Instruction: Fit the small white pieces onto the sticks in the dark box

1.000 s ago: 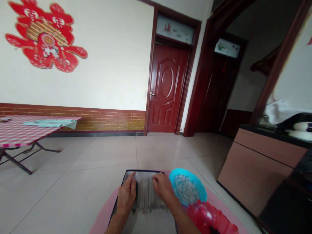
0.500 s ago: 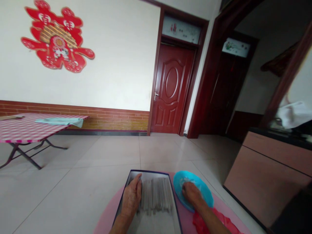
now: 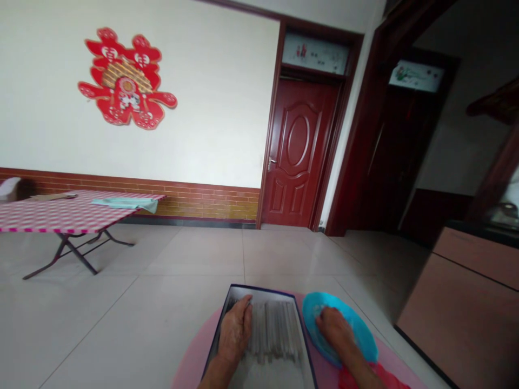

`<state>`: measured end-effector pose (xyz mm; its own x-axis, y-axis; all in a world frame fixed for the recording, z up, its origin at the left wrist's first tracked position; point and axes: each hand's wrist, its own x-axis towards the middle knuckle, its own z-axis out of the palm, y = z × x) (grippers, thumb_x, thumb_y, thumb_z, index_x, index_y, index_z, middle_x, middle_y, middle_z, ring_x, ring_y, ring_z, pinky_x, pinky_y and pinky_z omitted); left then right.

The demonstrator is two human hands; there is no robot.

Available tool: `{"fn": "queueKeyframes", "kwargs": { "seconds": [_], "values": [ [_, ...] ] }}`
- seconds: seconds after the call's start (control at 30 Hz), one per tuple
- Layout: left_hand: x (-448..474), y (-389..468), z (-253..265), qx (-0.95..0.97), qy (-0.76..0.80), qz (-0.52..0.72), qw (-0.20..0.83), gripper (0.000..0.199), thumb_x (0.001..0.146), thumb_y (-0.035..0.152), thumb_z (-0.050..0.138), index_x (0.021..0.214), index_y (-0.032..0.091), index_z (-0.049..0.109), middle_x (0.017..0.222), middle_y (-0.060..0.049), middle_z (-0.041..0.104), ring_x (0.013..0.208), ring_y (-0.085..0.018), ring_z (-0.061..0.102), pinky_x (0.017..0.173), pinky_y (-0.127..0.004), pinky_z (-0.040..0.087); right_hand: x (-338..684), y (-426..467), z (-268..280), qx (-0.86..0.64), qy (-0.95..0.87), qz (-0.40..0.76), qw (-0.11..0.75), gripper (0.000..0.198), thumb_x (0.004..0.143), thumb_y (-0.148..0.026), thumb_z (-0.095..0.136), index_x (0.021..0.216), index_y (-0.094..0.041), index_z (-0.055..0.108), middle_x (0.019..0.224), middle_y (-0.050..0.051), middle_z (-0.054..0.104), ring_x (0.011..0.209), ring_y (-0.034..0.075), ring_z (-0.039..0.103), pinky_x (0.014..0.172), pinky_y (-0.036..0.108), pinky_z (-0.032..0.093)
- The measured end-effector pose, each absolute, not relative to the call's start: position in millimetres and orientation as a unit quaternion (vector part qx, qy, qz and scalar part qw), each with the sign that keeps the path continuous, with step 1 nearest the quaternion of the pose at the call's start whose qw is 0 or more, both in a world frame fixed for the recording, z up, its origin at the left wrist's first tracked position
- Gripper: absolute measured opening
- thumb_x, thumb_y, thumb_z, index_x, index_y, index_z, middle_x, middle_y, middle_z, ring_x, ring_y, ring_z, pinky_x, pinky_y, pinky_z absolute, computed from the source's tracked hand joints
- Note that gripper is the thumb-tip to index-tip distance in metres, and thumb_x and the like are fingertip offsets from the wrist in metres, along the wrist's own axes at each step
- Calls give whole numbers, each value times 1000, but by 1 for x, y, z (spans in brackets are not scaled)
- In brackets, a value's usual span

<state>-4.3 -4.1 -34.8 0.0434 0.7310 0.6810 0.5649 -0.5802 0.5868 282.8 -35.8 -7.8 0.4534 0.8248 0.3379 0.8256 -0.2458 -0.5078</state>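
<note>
the box (image 3: 279,375) is rimmed in dark blue and lined in whitish; the bowl (image 3: 368,346) is coloured turquoise, the round table (image 3: 194,351) pink. the tablecloth (image 3: 77,213) is checked in pink and white.

This looks like a home, likely its living room. A large red cut-out ornament with a gold fan shape (image 3: 127,81) hangs on the cream-painted wall (image 3: 214,119). A glossy dark-red door with a raised oval panel (image 3: 298,141), a folding-legged table under a pink-and-white checked cloth (image 3: 52,215) and 1 pinkish-brown, black-topped cabinet (image 3: 466,297) stand around a pale tiled floor (image 3: 186,265).
</note>
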Motion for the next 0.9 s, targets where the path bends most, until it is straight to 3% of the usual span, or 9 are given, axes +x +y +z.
{"fn": "queueKeyframes", "kwargs": {
  "seconds": [0.1, 0.2, 0.3, 0.43, 0.53, 0.67, 0.9],
  "values": [
    [-3, -3, -34, 725, 449, 517, 74, 33, 92, 24, 39, 111, 17, 65, 103, -9, 74, 93, -20, 70, 85, -32, 56, 268, -23, 14, -774, -500, 67, 383, 19, 65, -22, 54, 47, -24, 51, 54, 8, 60, 67, 26, 63, 69, 37, 43],
    [-3, -3, -33, 732, 450, 507, 71, 33, 92, 23, 39, 113, 16, 64, 105, -10, 73, 96, -21, 69, 88, -33, 55, 234, -10, 28, -723, -487, 154, 465, 12, 68, -32, 55, 65, -22, 63, 68, 5, 67, 79, 23, 64, 72, 32, 45],
    [-4, -4, -31, 735, 448, 504, 68, 33, 93, 23, 39, 113, 14, 64, 105, -12, 73, 95, -22, 69, 86, -34, 55, 187, -2, 29, -655, -455, 279, 535, 30, 70, -46, 54, 81, -21, 66, 69, 2, 67, 70, 20, 63, 62, 30, 47],
    [-4, -5, -32, 732, 449, 509, 64, 32, 93, 22, 39, 113, 17, 63, 103, -10, 73, 93, -21, 70, 85, -32, 56, 138, -4, 15, -557, -399, 417, 597, 40, 65, -57, 59, 79, -20, 62, 64, 0, 63, 59, 16, 60, 56, 27, 47],
    [-2, -4, -34, 730, 447, 513, 60, 32, 93, 23, 39, 114, 18, 63, 102, -10, 74, 91, -20, 70, 83, -31, 56, 124, -8, 3, -502, -366, 480, 619, 38, 59, -55, 69, 70, -20, 58, 60, -3, 59, 56, 13, 58, 54, 25, 47],
    [0, -5, -33, 744, 436, 502, 67, 33, 92, 22, 39, 116, 17, 62, 101, -11, 73, 91, -20, 70, 85, -32, 56, 124, -12, -3, -411, -265, 580, 652, 33, 53, -37, 83, 69, -20, 60, 58, -6, 59, 55, 11, 57, 53, 21, 45],
    [-1, -9, -28, 753, 430, 491, 83, 35, 92, 21, 38, 117, 16, 61, 102, -11, 73, 93, -20, 70, 88, -32, 55, 128, -14, 1, -373, -218, 632, 643, 37, 51, -32, 87, 80, -18, 67, 82, 3, 72, 76, 15, 67, 63, 22, 50]
  ]
}}
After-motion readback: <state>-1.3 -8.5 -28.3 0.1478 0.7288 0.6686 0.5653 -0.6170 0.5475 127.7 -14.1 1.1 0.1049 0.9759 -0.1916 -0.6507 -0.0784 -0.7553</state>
